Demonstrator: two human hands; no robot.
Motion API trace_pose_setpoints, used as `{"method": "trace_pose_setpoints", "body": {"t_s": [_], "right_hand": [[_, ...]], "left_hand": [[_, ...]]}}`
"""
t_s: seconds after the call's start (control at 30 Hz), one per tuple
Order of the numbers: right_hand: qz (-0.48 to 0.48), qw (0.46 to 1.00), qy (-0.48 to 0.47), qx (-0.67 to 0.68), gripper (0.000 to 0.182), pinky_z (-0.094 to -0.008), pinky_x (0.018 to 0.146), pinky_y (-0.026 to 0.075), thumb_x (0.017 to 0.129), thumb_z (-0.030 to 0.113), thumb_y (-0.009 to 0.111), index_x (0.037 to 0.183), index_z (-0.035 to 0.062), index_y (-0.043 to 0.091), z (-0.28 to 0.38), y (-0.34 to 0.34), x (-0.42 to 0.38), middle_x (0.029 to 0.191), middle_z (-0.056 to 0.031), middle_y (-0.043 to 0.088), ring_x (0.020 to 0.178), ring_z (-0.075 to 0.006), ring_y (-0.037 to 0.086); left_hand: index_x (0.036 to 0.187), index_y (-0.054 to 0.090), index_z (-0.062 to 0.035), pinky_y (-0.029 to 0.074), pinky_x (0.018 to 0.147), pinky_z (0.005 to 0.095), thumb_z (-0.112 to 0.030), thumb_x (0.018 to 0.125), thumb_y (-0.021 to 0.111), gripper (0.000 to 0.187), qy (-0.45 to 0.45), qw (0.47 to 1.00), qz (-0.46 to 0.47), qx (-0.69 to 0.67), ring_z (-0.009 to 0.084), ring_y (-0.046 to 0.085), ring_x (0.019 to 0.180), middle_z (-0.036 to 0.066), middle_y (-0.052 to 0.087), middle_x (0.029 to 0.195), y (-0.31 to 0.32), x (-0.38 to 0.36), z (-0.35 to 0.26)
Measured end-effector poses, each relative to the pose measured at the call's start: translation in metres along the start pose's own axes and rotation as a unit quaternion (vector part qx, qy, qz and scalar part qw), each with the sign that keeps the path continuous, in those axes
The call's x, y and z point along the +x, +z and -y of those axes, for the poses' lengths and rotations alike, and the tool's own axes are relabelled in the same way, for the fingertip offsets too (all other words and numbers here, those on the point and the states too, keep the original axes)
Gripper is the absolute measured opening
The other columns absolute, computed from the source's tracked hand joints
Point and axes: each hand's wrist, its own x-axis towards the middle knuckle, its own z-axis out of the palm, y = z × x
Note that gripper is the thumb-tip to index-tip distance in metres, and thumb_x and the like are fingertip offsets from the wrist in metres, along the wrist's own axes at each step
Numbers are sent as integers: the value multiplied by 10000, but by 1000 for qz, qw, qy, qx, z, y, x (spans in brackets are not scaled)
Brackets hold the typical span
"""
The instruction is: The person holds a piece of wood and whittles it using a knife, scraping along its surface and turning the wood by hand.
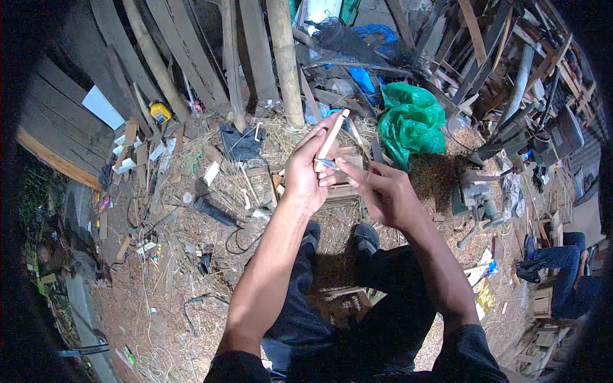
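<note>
The left hand [302, 171] grips a stick [332, 138] that slants away rightward, and there, across its near end, the right hand [384, 191] clasps a blade [328, 163]!

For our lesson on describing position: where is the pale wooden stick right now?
In the head view, the stick sits above centre, in the left hand, its lower end by the blade in the right hand.

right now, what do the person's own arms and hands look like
The left hand and right hand are bare, with no gloves, watch or bracelet to be seen. Both forearms are uncovered too. Dark, plain-looking sleeves, the left and the right, end near the elbows; no markings show on them.
</note>
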Motion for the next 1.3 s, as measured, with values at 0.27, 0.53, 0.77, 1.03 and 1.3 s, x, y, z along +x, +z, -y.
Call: {"method": "trace_pose_setpoints", "body": {"t_s": [0.27, 0.53, 0.77, 1.03, 1.3], "right_hand": [[-66, 997, -12, -44, 609, -424, 573, 514, 797, 54, 618, 1345, 303, 530, 7, 10, -2, 827, -97, 604, 658, -317, 636], [-75, 996, -10, -44, 574, -425, 572, 520, 813, 72, 602, 1338, 295, 537, 4, 8, 2, 833, -121, 620, 651, -326, 638], [-70, 996, -7, -47, 596, -427, 560, 512, 807, 55, 588, 1342, 312, 534, 7, 9, 3, 795, -128, 602, 636, -326, 631], [-95, 993, -14, -66, 625, -429, 570, 495, 778, 32, 619, 1337, 301, 543, 1, 6, -1, 780, -131, 589, 647, -334, 621], [-92, 994, -21, -59, 658, -425, 592, 485, 757, -27, 635, 1338, 269, 545, -3, -4, 2, 759, -136, 573, 641, -331, 598]], "left_hand": [[1365, 456, -66, 237, 351, 165, -209, 995, 387, 403, 46, 998, -46, 9, 10, 343, 454, -49, 452, 653, 4, -2, 3], [1392, 423, -55, 250, 369, 166, -197, 1004, 369, 417, 62, 997, -42, -9, 13, 344, 473, -46, 465, 674, 6, -5, 7], [1373, 419, -10, 223, 349, 193, -167, 998, 342, 414, 64, 993, -98, 17, 34, 277, 420, -52, 383, 611, 12, -9, 4], [1394, 418, -33, 251, 362, 185, -200, 1026, 338, 412, 64, 995, -76, 19, 30, 289, 412, -33, 438, 613, 22, -14, 7], [1359, 426, -19, 223, 340, 193, -155, 993, 341, 400, 42, 995, -93, 0, 38, 267, 401, -54, 319, 529, 25, -12, 12]]}}
